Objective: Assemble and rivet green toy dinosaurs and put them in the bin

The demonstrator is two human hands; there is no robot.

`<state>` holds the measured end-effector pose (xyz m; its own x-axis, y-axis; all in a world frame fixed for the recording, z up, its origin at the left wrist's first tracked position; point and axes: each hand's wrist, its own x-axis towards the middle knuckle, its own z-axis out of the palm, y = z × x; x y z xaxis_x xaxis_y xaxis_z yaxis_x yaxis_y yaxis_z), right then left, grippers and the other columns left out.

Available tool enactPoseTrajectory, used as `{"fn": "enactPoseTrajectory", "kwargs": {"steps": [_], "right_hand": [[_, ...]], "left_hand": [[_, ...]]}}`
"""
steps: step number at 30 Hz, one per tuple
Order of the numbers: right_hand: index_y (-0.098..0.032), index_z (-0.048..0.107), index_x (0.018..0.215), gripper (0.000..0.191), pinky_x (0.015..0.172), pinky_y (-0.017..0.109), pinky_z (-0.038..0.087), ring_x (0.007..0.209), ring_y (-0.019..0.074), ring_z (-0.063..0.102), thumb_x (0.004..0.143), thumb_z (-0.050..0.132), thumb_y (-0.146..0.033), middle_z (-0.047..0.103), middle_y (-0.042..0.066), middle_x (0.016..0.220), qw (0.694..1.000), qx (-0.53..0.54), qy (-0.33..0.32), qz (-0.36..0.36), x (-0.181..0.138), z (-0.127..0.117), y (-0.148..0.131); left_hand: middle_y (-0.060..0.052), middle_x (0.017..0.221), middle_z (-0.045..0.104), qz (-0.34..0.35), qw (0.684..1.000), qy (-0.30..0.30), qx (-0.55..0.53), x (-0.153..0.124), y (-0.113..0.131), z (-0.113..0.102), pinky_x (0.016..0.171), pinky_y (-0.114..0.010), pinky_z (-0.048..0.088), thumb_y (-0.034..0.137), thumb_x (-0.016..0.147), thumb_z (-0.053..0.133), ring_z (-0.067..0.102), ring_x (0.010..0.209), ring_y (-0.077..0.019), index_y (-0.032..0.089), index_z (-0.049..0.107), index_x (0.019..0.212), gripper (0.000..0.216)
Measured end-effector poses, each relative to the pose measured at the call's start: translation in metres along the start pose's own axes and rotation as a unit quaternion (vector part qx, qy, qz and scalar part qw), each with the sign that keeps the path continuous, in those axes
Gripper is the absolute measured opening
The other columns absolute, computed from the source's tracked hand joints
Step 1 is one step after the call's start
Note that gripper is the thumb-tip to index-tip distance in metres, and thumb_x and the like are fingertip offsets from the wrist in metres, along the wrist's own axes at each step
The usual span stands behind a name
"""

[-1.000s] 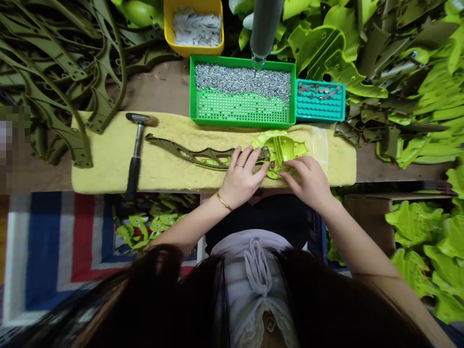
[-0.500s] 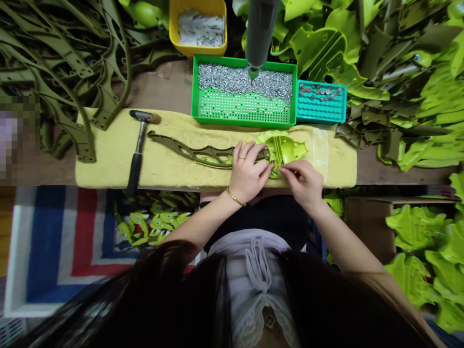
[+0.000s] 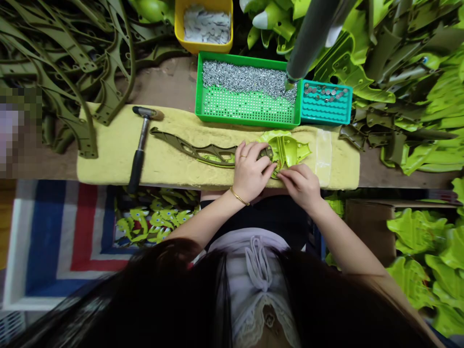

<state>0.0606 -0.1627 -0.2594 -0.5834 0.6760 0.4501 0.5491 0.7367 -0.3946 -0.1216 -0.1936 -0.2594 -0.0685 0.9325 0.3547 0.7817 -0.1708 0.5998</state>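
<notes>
On the yellow cloth (image 3: 108, 159) lies a long curved olive plastic part (image 3: 177, 142), its right end resting in a lime-green plastic shell (image 3: 290, 150). My left hand (image 3: 252, 169) is bent over that end, holding it, with thumb and fingertips at the shell's left side. My right hand (image 3: 302, 186) is closed in a pinch at the shell's lower edge, close to the left fingertips. Whatever sits between the right fingers is too small to make out. To the left, a hammer (image 3: 141, 145) with a black handle lies on the cloth.
Behind the cloth stand a green tray (image 3: 250, 118) of small screws, a teal tray (image 3: 326, 113) with small round metal pieces and a yellow bin (image 3: 205, 46) of white pieces. A grey rod-shaped tool (image 3: 308, 43) hangs above. Olive parts (image 3: 72, 58) pile up left, green ones (image 3: 435, 101) right.
The hanging tool has swung right, from above the middle of the green tray to its right end. My right fingertips have shifted slightly left and down along the shell; my left hand keeps its hold.
</notes>
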Motion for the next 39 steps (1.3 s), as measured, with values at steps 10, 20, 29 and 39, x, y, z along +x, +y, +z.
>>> {"fn": "enactPoseTrajectory", "kwargs": {"steps": [10, 20, 29, 39], "right_hand": [[-0.019, 0.069, 0.093, 0.016, 0.067, 0.030, 0.047, 0.074, 0.0165, 0.055, 0.090, 0.054, -0.025, 0.067, 0.008, 0.082, 0.993, -0.050, -0.075, -0.071, 0.012, -0.011, 0.001], [-0.020, 0.064, 0.091, 0.014, 0.071, 0.034, 0.048, 0.082, 0.0185, 0.056, 0.091, 0.051, -0.025, 0.062, 0.007, 0.084, 0.993, 0.018, -0.114, 0.024, 0.017, -0.009, -0.003], [-0.019, 0.063, 0.081, 0.013, 0.064, 0.034, 0.036, 0.071, 0.0188, 0.049, 0.086, 0.052, -0.021, 0.063, 0.006, 0.077, 0.981, -0.087, -0.174, 0.005, 0.032, -0.002, -0.005], [-0.018, 0.060, 0.086, 0.005, 0.065, 0.029, 0.050, 0.075, 0.0171, 0.060, 0.086, 0.058, -0.022, 0.064, 0.006, 0.080, 0.993, -0.015, -0.102, 0.060, 0.038, -0.022, -0.017]], "left_hand": [[-0.005, 0.118, 0.066, -0.007, 1.000, 0.008, -0.007, 0.000, -0.002, 0.004, 0.112, -0.050, 0.030, 0.034, 0.088, 0.060, 0.054, 0.117, -0.0240, 0.021, 0.065, 0.072, 0.021], [-0.004, 0.115, 0.066, -0.024, 1.000, 0.013, -0.006, 0.000, -0.001, 0.008, 0.111, -0.052, 0.028, 0.035, 0.089, 0.058, 0.053, 0.117, -0.0243, 0.021, 0.063, 0.071, 0.024], [-0.005, 0.115, 0.067, -0.011, 1.000, 0.020, 0.014, -0.003, -0.003, 0.008, 0.109, -0.052, 0.032, 0.033, 0.088, 0.060, 0.056, 0.114, -0.0244, 0.021, 0.063, 0.071, 0.022], [-0.012, 0.125, 0.065, 0.093, 0.992, 0.055, 0.064, -0.008, -0.006, -0.012, 0.107, -0.056, 0.037, 0.025, 0.088, 0.059, 0.055, 0.121, -0.0301, 0.020, 0.070, 0.090, 0.012]]}}
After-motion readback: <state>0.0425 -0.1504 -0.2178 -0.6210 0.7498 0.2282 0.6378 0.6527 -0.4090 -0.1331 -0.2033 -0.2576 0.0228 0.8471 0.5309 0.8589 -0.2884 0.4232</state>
